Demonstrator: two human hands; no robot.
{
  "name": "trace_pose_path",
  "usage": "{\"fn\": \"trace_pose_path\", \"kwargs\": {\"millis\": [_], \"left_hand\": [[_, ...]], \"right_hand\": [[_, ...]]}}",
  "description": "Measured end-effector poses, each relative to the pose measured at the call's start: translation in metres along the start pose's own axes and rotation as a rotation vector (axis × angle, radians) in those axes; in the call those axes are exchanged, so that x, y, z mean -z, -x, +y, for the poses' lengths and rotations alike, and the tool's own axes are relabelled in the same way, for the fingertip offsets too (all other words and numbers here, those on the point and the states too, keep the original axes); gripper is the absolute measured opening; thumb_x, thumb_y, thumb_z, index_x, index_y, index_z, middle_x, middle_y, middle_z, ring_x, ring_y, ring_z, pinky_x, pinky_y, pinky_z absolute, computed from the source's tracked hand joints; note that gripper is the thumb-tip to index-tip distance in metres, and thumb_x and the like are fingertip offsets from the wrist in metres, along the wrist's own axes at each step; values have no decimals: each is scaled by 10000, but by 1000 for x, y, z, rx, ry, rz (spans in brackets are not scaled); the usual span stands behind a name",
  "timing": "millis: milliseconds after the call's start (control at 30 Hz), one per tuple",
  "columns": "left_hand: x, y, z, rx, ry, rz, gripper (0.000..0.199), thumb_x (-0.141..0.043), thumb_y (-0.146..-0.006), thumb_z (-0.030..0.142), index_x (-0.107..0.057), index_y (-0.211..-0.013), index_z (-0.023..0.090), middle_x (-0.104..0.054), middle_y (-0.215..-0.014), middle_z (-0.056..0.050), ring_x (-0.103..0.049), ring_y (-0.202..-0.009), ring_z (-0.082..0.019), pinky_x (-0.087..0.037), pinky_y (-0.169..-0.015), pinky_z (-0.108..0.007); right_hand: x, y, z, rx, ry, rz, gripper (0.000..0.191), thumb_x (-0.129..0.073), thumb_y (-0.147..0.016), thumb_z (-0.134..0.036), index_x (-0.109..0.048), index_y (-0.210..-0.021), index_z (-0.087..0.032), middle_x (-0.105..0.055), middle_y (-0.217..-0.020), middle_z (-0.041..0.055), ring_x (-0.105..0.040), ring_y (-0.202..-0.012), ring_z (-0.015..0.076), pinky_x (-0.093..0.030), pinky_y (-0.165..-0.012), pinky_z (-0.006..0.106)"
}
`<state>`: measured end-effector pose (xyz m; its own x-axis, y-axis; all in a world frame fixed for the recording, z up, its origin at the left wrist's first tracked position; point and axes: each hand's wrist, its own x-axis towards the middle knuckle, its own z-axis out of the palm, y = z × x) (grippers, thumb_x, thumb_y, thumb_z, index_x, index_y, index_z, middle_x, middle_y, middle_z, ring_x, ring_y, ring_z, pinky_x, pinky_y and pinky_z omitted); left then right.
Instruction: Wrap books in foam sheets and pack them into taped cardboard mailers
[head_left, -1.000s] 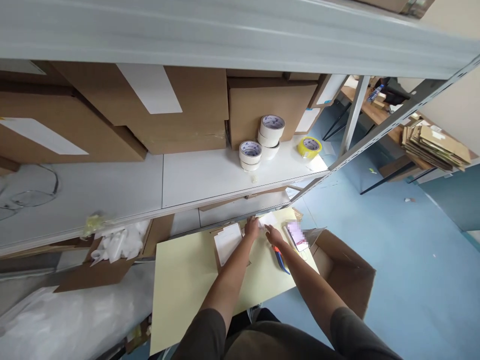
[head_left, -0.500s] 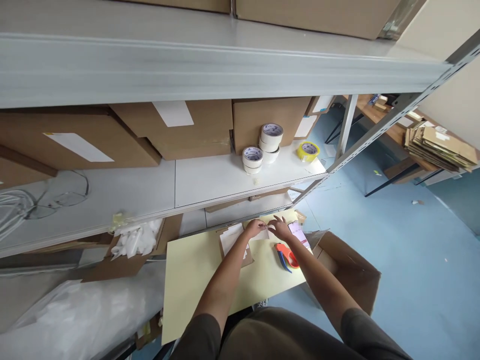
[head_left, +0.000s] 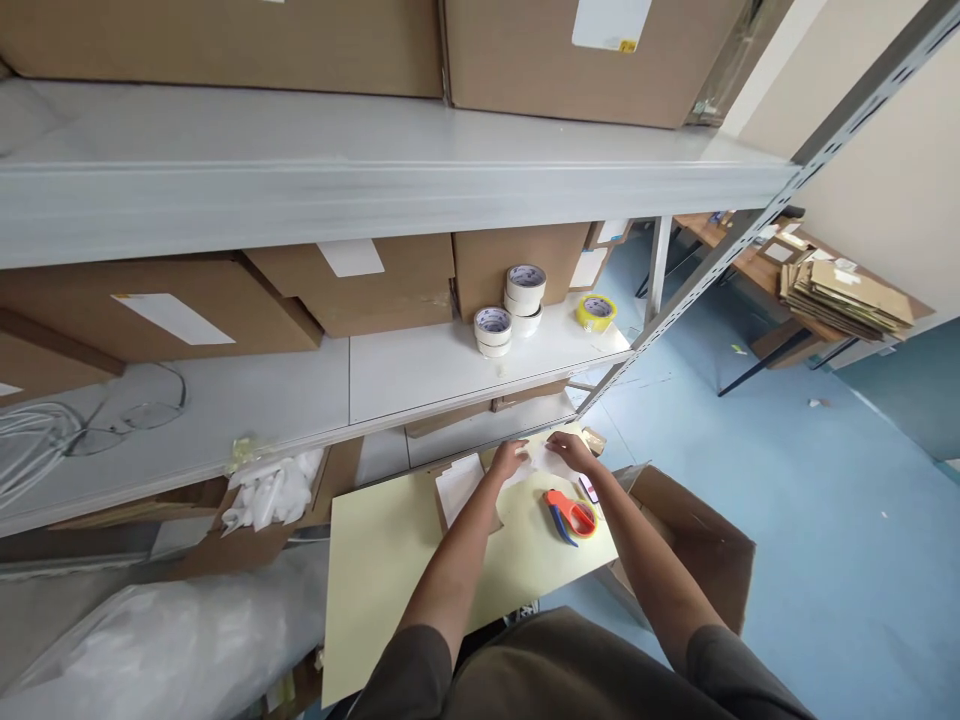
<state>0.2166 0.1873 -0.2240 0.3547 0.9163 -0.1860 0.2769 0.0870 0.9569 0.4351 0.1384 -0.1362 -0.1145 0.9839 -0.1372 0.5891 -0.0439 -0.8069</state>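
Over the far end of the pale yellow table (head_left: 390, 560), a thin whitish sheet (head_left: 549, 464), paper or plastic, lies between my two hands. My left hand (head_left: 510, 458) pinches its left side. On the other side my right hand (head_left: 571, 452) has its fingers closed at the upper right edge. White papers (head_left: 459, 487) on a piece of cardboard lie left of my left hand, partly behind my forearm. Nearer me is an orange and blue tape dispenser (head_left: 571, 515). A phone (head_left: 589, 489) shows partly beside my right forearm.
An open cardboard box (head_left: 690, 540) stands on the floor right of the table. The shelf (head_left: 420, 370) ahead carries white tape rolls (head_left: 493, 330), a yellow tape roll (head_left: 596, 312) and large cartons (head_left: 390, 285). Flattened cardboard (head_left: 847, 298) lies on a farther desk.
My hands have moved apart, and the whitish sheet now shows spread between them. The right forearm covers more of the phone. The camera view has shifted and tilted slightly upward.
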Motion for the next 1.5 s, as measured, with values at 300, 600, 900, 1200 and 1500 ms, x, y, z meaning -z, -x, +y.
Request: {"fn": "trace_pose_path", "kwargs": {"millis": [300, 600, 900, 1200, 1500], "left_hand": [[23, 88, 59, -17, 146, -11, 507, -841, -711, 643, -775, -753, 142, -688, -685, -19, -608, -679, -165, -457, -660, -261], [50, 198, 68, 278, 415, 496, 308, -900, -652, 357, -738, -818, 154, -740, -700, -19, -699, -587, -162, -537, -583, -240], [34, 238, 108, 220, 661, 491, 484, -958, -649, 358, -766, -1029, 127, -828, -1006, -132, -795, -767, -214, -625, -694, -281], [22, 248, 134, 187, 592, 451, 551, -954, -636, 431, -773, -1065, 137, -825, -1082, -165, -809, -852, -262, -632, -721, -311], [17, 252, 140, 152, 568, 460, 594, -943, -629, 457, -765, -1085, 120, -824, -1059, -166, -808, -842, -265, -625, -727, -321]], "right_hand": [[-4, 23, -74, 241, -61, -145, 267, -704, -914, -472, -817, -799, -260, -804, -823, 53, -698, -740, 230, -518, -734, 337], [-60, 87, -118, 137, -312, 341, 251, -650, -919, -450, -766, -1009, -247, -783, -1035, 108, -695, -991, 293, -537, -911, 440], [-73, 148, -126, -150, -812, -73, 329, -732, -799, -525, -738, -919, -219, -785, -938, 68, -699, -803, 209, -515, -763, 343], [-58, 159, -132, -18, -838, -49, 309, -736, -824, -528, -718, -831, -220, -757, -814, 33, -688, -773, 198, -525, -771, 344], [-55, 166, -133, -11, -810, -40, 308, -732, -817, -524, -711, -827, -217, -760, -792, 37, -690, -736, 195, -529, -732, 331]]}}
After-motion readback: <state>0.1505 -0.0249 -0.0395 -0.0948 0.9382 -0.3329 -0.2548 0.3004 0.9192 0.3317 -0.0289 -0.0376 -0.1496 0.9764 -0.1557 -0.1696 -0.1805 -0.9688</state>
